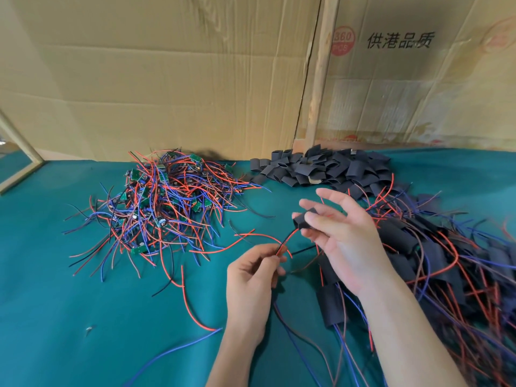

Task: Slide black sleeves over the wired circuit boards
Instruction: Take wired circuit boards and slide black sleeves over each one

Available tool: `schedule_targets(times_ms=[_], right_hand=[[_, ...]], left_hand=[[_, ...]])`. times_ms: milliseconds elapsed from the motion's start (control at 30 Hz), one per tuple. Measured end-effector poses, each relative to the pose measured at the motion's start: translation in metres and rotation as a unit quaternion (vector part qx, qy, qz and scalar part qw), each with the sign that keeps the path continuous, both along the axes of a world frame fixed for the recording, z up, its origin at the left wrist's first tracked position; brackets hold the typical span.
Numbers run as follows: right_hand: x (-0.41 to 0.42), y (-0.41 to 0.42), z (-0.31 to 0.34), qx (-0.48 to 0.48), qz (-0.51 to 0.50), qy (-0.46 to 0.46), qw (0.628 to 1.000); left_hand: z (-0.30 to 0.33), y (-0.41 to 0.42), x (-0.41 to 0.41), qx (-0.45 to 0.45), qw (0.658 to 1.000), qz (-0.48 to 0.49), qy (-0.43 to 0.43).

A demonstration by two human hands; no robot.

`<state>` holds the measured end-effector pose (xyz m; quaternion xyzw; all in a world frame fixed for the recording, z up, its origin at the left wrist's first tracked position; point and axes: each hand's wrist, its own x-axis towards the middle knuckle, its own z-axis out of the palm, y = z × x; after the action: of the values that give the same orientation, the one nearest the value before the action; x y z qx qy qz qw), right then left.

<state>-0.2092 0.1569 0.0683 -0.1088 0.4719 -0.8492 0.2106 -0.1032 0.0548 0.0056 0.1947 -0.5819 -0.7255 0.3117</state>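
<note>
Inside black sleeve (pixel 305 218) — board hidden; wires (pixel 284 241) showing

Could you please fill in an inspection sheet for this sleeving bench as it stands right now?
Surface: green cloth covers the bench.
Job's things: pile of unsleeved circuit boards at centre left; pile of loose black sleeves at the back; sleeved boards heaped on the right.
Clutter: small scrap on the cloth, near left.
Grippers: left hand pinches red and black wires; right hand holds a black sleeve at its fingertips.
Cables: loose red, blue and black leads trail from both board piles.
Surroundings: cardboard panels stand behind the bench.
</note>
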Motion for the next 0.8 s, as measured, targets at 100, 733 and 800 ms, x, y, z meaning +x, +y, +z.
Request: schedule_targets(times_ms=[100,733,800], right_hand=[[0.007,-0.010,-0.005,-0.010,0.018,-0.039,0.999],[0.019,-0.026,-0.017,0.012,0.095,-0.121,0.988],[0.019,-0.028,-0.019,0.003,0.093,-0.128,0.987]], left_hand=[[-0.001,-0.002,0.000,0.006,1.000,-0.002,0.004],[0.002,-0.005,0.003,0.068,0.996,-0.020,0.059],[0.003,-0.005,0.003,0.071,0.996,-0.019,0.049]])
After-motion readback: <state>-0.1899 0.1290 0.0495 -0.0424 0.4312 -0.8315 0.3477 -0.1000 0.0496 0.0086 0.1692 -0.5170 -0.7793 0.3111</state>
